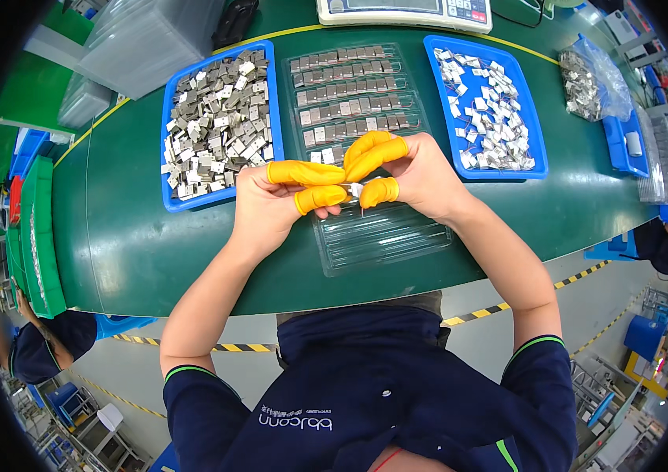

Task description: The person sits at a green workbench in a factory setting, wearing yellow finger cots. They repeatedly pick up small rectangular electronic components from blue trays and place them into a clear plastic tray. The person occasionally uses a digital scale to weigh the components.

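Both hands meet over the near half of a clear plastic tray, their thumbs and first fingers in yellow finger cots. A small white part with a thin wire shows between the fingertips. My right hand pinches this white part from the right. From the left, my left hand is closed, thumb against finger, at the part's other side; what it grips is mostly covered by the fingertips. Beyond the hands, the tray's far rows hold several small grey metal blocks, some with white faces, with wires at the row ends.
A blue bin heaped with grey and white blocks stands left. Another blue bin on the right holds white wired parts. At the back sits a scale. Bagged blocks lie far right; a green bin is far left.
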### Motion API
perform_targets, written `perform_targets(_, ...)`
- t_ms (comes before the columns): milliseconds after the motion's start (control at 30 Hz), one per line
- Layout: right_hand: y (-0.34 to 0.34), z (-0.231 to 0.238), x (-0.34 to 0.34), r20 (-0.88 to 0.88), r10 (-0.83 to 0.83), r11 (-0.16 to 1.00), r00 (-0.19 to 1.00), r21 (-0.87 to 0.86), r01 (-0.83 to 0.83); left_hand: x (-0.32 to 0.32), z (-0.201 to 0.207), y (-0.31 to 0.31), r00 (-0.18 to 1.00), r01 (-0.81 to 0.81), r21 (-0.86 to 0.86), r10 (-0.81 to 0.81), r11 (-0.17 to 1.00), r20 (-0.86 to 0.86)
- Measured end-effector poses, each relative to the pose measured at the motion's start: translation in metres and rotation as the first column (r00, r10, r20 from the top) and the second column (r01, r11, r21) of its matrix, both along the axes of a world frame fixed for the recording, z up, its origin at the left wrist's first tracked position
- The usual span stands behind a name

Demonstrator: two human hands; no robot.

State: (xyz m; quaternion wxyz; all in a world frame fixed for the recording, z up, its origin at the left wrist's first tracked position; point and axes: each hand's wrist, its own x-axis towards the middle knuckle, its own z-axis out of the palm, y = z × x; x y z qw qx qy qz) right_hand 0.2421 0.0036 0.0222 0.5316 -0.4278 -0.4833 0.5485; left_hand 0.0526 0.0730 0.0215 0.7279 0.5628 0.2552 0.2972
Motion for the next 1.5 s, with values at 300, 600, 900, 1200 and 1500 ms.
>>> perform_targets(300, 0.0, 0.003, -0.006, 0.129, -0.088, 0.996, 0.988, -0.008, 0.089, -0.002, 0.0, 0.0, 0.99, 0.135, -0.109, -0.13, 0.985, 0.053)
perform_targets(600, 0.002, 0.005, -0.007, -0.041, -0.01, 0.999, 0.999, 0.048, 0.012, -0.003, 0.005, 0.0, 0.996, -0.001, 0.142, -0.011, 0.99, 0.085)
perform_targets(900, -0.002, 0.011, -0.008, -0.067, -0.07, 0.991, 0.995, -0.121, 0.061, -0.005, 0.003, 0.007, 0.984, 0.154, 0.495, -0.086, 0.855, -0.159)
perform_targets(1200, -0.006, 0.002, -0.013, 0.123, -0.137, 0.988, 0.983, 0.087, 0.127, -0.006, -0.001, 0.004, 0.982, 0.164, 0.443, -0.106, 0.882, -0.154)
perform_targets(1500, 0.003, 0.007, 0.002, 0.675, -0.645, 0.722, 0.358, 0.691, -0.003, -0.01, 0.003, 0.021, 0.899, -0.299, 0.576, 0.427, 0.761, -0.097)
